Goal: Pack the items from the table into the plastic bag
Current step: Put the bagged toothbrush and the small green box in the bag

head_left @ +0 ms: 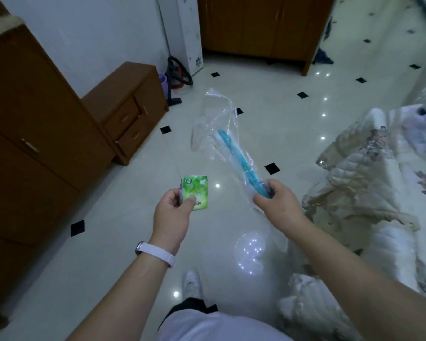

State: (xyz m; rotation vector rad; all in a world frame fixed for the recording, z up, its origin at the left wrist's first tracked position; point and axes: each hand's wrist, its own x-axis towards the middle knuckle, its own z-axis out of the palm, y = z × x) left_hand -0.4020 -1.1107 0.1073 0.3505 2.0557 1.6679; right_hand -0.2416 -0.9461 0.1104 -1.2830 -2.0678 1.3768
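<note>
Left hand (174,205) pinches green packet (195,191); right hand (277,198) grips bag (217,119).

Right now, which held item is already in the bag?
The long blue item, inside the clear plastic bag gripped by the right hand. The green packet in the left hand is outside.

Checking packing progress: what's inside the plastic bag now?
A long blue item; the right hand covers its lower end. The green packet is outside, in the left hand.
</note>
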